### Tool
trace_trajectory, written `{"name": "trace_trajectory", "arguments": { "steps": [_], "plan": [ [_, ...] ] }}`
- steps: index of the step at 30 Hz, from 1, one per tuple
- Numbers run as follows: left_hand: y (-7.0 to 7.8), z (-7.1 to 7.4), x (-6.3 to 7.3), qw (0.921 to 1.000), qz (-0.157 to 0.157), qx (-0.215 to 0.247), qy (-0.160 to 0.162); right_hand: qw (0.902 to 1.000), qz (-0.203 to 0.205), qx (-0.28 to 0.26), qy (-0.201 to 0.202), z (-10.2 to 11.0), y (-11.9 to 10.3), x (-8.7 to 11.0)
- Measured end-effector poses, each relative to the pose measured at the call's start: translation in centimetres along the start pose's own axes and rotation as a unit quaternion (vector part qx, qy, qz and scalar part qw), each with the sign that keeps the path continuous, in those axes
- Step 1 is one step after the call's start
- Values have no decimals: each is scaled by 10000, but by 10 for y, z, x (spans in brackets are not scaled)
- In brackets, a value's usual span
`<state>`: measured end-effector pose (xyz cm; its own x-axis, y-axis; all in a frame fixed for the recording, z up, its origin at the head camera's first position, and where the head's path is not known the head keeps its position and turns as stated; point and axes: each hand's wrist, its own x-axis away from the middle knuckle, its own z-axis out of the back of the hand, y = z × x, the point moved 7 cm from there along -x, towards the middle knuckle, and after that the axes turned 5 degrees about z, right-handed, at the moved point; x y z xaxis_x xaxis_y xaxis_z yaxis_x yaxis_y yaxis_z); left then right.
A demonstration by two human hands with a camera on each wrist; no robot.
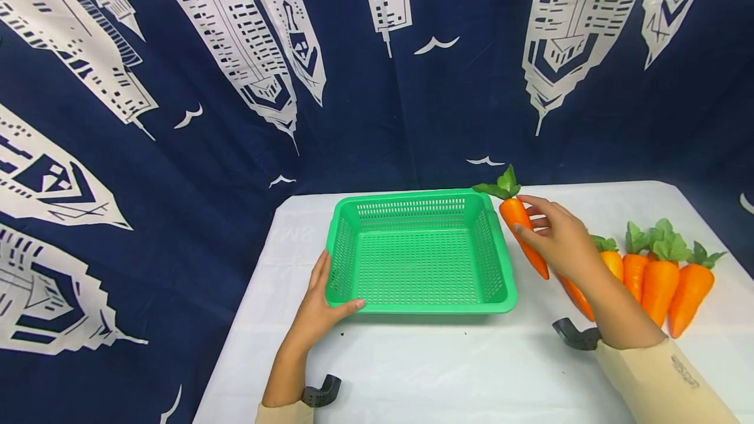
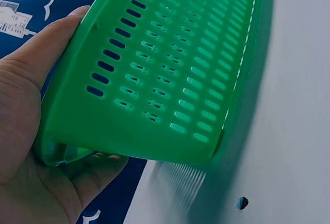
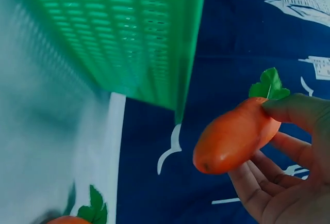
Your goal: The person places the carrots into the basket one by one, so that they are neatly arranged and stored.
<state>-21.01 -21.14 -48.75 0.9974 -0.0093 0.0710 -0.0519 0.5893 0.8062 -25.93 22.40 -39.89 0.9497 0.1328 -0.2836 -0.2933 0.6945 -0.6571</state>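
An orange carrot (image 1: 511, 212) with green leaves is pinched between the thumb and fingers of my right hand (image 1: 562, 237). It is held beside the right rim of a green plastic basket (image 1: 424, 308), its leaves overlapping the far right corner in the head view. In the right wrist view the carrot (image 3: 232, 136) points its tip toward the camera, below the basket's side wall (image 3: 113, 28). My left hand (image 1: 318, 313) grips the near left corner of the basket, thumb and fingers around the rim. Inside, the basket's perforated floor is bare.
Several more leafy carrots (image 1: 660, 286) lie on the white-covered table (image 1: 424, 371) at the right, partly behind my right forearm. One has a yellower top (image 1: 612, 264). A dark blue cloth (image 1: 377, 129) with white buildings hangs behind the table.
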Motion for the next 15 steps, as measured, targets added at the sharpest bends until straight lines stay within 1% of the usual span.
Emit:
{"name": "trace_trajectory", "arguments": {
  "steps": [2, 10, 12, 15],
  "plan": [
    [0, -1, 0, 10000, -16, -17, 27, 9999, 67, -95, -19, -1, -5, -4],
    [1, -4, 3, 9999, -55, -79, 53, 9995, 97, -292, -122, -11, -24, -19],
    [1, -4, 3, 9999, -27, -118, 52, 9990, 165, -374, -164, -13, -30, -22],
    [2, -5, 3, 9999, -23, -122, 48, 9983, 378, -408, -193, -18, -40, -27]
  ]
}}
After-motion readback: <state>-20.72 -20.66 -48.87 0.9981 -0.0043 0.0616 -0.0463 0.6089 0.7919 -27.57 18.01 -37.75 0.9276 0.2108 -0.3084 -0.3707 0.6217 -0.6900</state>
